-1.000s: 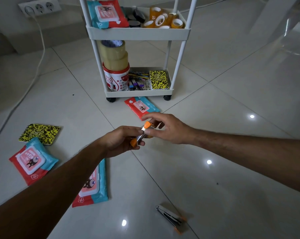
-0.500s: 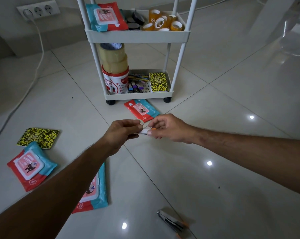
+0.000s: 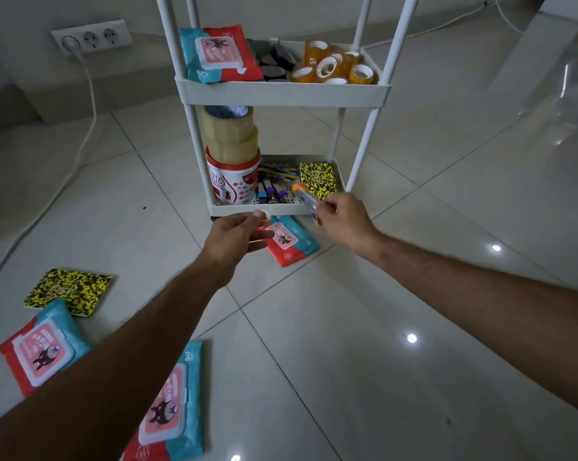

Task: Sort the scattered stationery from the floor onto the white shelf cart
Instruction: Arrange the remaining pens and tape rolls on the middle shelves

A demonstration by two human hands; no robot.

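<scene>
Right hand (image 3: 342,216) pinching slim silver orange-tipped cutter (image 3: 305,199), angled toward white cart's bottom tray (image 3: 247,207) (pens there). Left hand (image 3: 236,236) loosely curled, small orange piece (image 3: 266,217) at fingertips.

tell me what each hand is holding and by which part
The right hand pinches a small orange-ended tool by its lower end, the orange tip pointing up toward the cart. The left hand seems to pinch a small orange piece at its fingertips.
</scene>
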